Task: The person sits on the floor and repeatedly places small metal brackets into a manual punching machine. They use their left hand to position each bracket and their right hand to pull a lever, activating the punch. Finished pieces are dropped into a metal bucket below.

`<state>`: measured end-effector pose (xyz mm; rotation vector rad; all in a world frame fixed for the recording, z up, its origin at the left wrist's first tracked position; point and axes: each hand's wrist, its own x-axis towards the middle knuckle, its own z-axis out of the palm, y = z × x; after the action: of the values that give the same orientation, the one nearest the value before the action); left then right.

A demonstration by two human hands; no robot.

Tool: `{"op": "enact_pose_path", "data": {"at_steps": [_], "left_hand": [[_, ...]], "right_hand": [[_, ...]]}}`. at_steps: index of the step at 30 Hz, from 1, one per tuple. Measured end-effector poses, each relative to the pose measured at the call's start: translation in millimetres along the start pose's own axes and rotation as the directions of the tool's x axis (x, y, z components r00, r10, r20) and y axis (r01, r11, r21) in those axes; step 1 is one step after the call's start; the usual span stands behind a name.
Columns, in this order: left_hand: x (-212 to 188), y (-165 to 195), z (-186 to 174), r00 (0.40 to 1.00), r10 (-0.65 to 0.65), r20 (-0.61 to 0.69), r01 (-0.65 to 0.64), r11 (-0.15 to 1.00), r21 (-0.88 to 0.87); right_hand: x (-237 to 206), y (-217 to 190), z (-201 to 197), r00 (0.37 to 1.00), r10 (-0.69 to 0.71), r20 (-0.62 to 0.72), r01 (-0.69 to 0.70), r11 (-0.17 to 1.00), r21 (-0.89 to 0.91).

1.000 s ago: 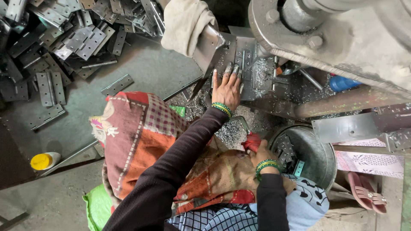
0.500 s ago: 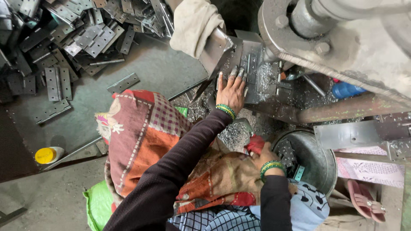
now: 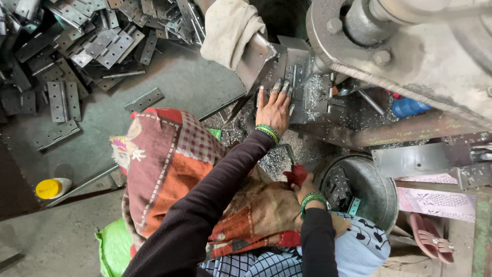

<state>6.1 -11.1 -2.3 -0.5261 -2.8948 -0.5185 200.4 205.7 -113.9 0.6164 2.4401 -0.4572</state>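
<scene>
So you've only got the one view here, a camera on your head, pointing pretty much straight down over your lap. It sits close: your sleeves run up from the bottom edge, left hand [image 3: 274, 109] near the middle, right hand [image 3: 307, 189] lower down by the metal bucket [image 3: 376, 190]. The top right is filled by the big grey machine [image 3: 410, 46], really near the lens. The top left reaches out to the floor and the pile of hinge plates [image 3: 77, 46].

Left hand [image 3: 274, 107] flat on dull grey metal plate [image 3: 302, 87], gritty with shiny shavings [image 3: 279, 159] below it. Right hand [image 3: 307, 187] grips a red cloth [image 3: 296, 174], beside the matt steel bucket [image 3: 376, 192]; coarse patchwork fabric [image 3: 169, 164] underneath.
</scene>
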Motion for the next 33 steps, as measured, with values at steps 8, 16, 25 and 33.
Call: {"op": "enact_pose_path", "data": {"at_steps": [8,16,25,33], "left_hand": [[-5.1,1.3,-4.4,1.000,0.002,-0.001,-0.002,1.000,-0.002],[-7.3,1.4,-2.3,0.997,-0.011,-0.073,0.007,0.998,-0.059],[-2.0,1.7,3.3,0.996,-0.009,-0.087,0.005,0.999,-0.046],[-2.2,2.5,1.1,0.993,0.001,-0.117,-0.001,1.000,0.001]], "right_hand": [[-32.0,-17.9,-46.4,0.998,-0.060,-0.036,0.055,0.990,-0.127],[-53.9,-32.2,-67.3,0.998,0.003,-0.056,-0.015,0.976,-0.217],[-28.7,-18.8,-27.0,0.993,0.114,0.044,-0.111,0.991,-0.073],[-56.8,-36.9,-74.9,0.996,-0.046,-0.075,0.030,0.977,-0.211]]}}
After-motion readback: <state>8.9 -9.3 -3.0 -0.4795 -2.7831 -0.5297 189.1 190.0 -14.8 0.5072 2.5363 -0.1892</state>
